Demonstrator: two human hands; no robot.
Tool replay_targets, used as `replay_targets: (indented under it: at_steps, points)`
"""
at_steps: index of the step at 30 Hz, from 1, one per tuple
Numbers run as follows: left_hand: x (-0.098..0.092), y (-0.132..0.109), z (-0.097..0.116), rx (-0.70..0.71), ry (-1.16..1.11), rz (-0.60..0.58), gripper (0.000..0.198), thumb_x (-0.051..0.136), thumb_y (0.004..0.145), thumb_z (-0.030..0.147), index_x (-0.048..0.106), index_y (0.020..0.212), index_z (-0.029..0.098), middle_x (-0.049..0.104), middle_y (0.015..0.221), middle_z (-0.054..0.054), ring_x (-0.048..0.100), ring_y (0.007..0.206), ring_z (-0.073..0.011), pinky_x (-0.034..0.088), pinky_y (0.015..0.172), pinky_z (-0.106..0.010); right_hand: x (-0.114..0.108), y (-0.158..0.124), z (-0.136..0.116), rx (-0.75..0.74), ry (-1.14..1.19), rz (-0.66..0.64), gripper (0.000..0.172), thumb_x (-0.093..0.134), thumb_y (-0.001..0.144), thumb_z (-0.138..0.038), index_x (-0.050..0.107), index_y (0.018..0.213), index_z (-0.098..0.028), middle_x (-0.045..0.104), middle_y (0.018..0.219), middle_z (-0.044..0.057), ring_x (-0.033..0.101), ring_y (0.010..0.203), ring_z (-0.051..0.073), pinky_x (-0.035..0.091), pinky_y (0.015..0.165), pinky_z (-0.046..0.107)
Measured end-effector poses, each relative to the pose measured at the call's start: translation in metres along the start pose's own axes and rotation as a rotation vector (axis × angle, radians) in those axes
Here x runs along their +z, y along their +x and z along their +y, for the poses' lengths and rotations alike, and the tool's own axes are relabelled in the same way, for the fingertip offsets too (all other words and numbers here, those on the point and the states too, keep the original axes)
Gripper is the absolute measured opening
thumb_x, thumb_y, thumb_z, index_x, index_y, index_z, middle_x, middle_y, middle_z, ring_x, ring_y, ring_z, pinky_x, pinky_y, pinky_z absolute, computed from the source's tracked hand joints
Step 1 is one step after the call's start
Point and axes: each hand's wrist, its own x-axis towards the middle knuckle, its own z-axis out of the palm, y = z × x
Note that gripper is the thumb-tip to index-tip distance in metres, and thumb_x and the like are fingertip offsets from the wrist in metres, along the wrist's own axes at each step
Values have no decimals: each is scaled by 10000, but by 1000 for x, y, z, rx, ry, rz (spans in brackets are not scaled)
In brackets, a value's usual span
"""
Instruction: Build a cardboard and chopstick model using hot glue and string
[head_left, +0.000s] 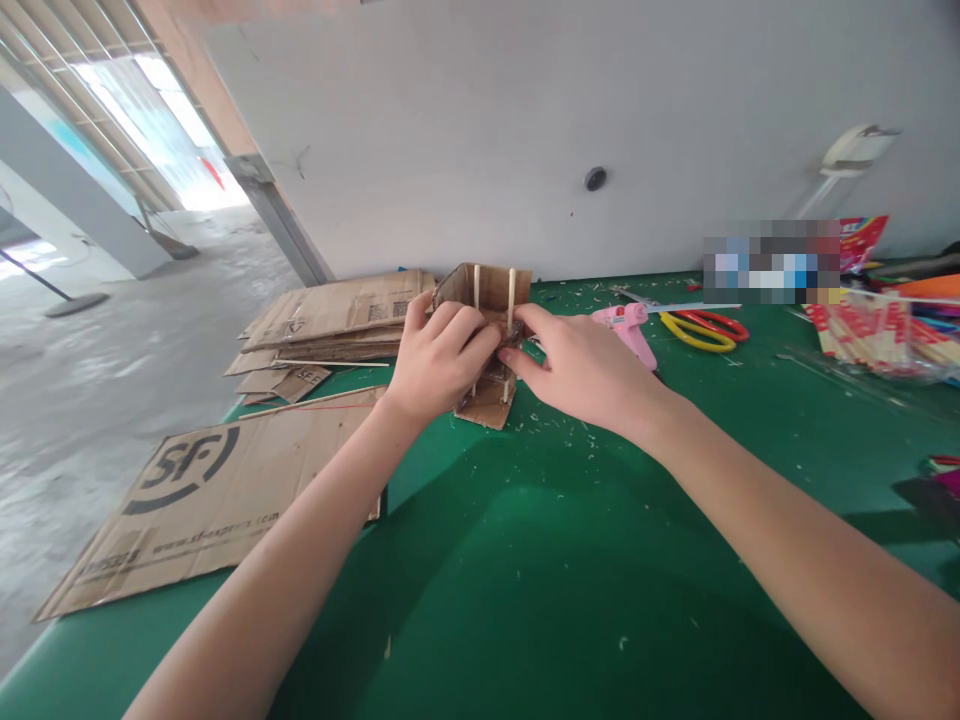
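Note:
A small cardboard structure (486, 408) with thin wooden sticks (511, 295) standing up through it rests on the green table. My left hand (442, 350) is closed on its left side, fingers curled over the cardboard. From the right, my right hand (577, 365) pinches the structure near one stick, thumb and forefinger close together. The fingers hide much of its middle. Just beyond my right hand lies a pink glue gun (634, 330), partly covered by that hand.
Flat cardboard sheets (330, 300) are stacked at the back left, and a printed cardboard piece (210, 500) overhangs the table's left edge. Yellow and red-handled scissors (701, 332) lie right of the glue gun. Packaged sticks (862, 335) sit farther right. A wall (480, 130) stands behind.

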Motion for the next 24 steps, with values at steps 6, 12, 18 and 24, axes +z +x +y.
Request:
replay_targets:
  at_steps: [6,12,18,24]
  points:
    - [0,0,0,-6,-10,-16,132,510,915,159,594,830,215,607,792,-18,507,774,-175,374,889,-409,1,0,1,-6,8,0,206,473,937,-329,532,1067,-180,668,798,55,616,680,205,282,512,283]
    - [1,-1,0,11,28,-11,178,507,920,161,563,761,216,607,780,-14,497,758,-171,387,881,-405,2,1,2,-6,15,-12,202,479,936,-332,528,1064,-184,671,817,58,617,689,205,296,526,281]
    - [1,-1,0,32,61,-2,184,507,917,150,553,750,210,604,781,-10,502,762,-166,395,876,-393,3,1,2,-2,32,-1,207,485,926,-327,542,1068,-188,665,794,51,593,657,195,287,520,278]
    - [1,-1,-1,14,1,12,171,512,916,139,559,767,210,604,781,-9,503,763,-166,384,893,-396,-1,1,4,36,186,2,257,489,925,-398,597,1088,-232,675,819,29,588,654,176,376,585,281]
